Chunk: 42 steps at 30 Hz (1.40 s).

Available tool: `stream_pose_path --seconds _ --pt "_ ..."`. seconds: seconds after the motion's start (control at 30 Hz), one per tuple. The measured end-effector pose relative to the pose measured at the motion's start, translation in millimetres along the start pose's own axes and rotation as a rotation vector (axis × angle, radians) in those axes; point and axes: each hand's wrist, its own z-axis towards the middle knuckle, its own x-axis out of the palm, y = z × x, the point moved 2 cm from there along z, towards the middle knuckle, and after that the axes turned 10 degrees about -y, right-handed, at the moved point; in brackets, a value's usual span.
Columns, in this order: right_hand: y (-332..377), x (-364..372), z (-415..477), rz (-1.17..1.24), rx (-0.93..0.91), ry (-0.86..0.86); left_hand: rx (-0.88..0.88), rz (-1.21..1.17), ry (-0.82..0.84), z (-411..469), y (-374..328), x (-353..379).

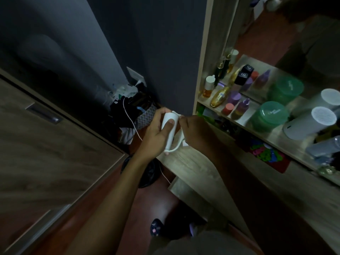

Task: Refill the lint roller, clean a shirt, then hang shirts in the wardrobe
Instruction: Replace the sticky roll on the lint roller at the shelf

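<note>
Left hand (158,129) wrapped around the white refill roll (169,126) of the lint roller (172,137), thumb pressed flat on the near side, fingers curled behind. Right hand (193,129) pinched at the roll's upper right end, fingertips meeting on what looks like a thin white edge; whether that is the sheet's tab or the frame's end cannot be told from here. Roller's curved white frame (177,145) looping below and to the right of the roll, all of it held in the air above the far left corner of the wooden counter (193,162), touching nothing there. Judging by this, still in the refill step, with the roll on or nearly on its spindle; no shirt in sight yet. To do it well: keep the left grip firm but on the core's ends rather than squeezing the sticky face, so sheets stay unwrinkled; hold the roll's axis in line with the spindle before pushing, not at a slant; press until the end seats fully, then give 1 test spin. If the right pinch is on the starter sheet, peel along the roll's curve slowly, since a sideways tug will likely tear it crooked. Dim light here, so checking the seam by touch makes sense. Shelf (244,124) of bottles just to the right: keep the elbow in.
</note>
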Motion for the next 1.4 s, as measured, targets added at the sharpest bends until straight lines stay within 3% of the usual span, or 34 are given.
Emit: stream_pose_path --seconds 0.17,0.4,0.47,0.57,0.67,0.8,0.87,0.97,1.1,1.13,1.17,1.23,1.3,1.4 --pt "-1.6 4.1 -0.2 0.009 0.202 0.082 0.032 -0.016 -0.008 4.3 -3.5 1.4" --pt "-12.2 5.6 -7.3 0.129 0.213 0.162 0.004 -0.071 -0.065 6.9 3.6 14.5" --pt "-17.3 5.0 -11.0 0.079 0.166 0.113 -0.046 -0.102 -0.095 7.0 8.1 20.3" --pt "-19.7 11.9 -23.6 -0.081 0.107 0.176 -0.207 -0.212 -0.169 5.4 20.3 29.9" --pt "-35.5 27.1 -32.9 -0.04 0.245 0.183 -0.307 -0.229 -0.26 4.5 41.8 43.4" --pt "-52.8 42.6 -54.9 -0.199 0.116 0.25 -0.461 -0.225 -0.308 2.5 69.6 60.8" --pt "-67.4 51.4 -64.5 -0.047 0.251 0.3 -0.526 -0.225 -0.315 6.1 87.3 66.9" --pt "-103.3 62.6 -80.6 0.176 0.536 0.238 -0.588 -0.222 -0.303 7.4 81.6 72.4" --pt "-155.3 98.7 -111.1 0.037 0.571 0.238 -0.613 -0.249 -0.203 3.4 91.5 84.2" --pt "-174.9 114.5 -116.8 0.103 0.611 0.212 -0.611 -0.26 -0.164 0.9 94.6 87.9" --pt "-189.9 127.8 -122.8 0.158 0.618 0.064 -0.621 -0.277 -0.133 -1.7 97.2 91.6" --pt "-204.5 148.1 -128.7 0.219 0.625 -0.013 -0.669 -0.286 -0.074 -7.2 99.8 98.4" --pt "-203.1 150.2 -129.4 0.286 0.732 -0.004 -0.699 -0.265 -0.014 -12.2 101.4 103.4" --pt "-202.9 143.6 -128.4 0.183 0.895 -0.001 -0.723 -0.254 0.044 -18.3 106.8 108.1"
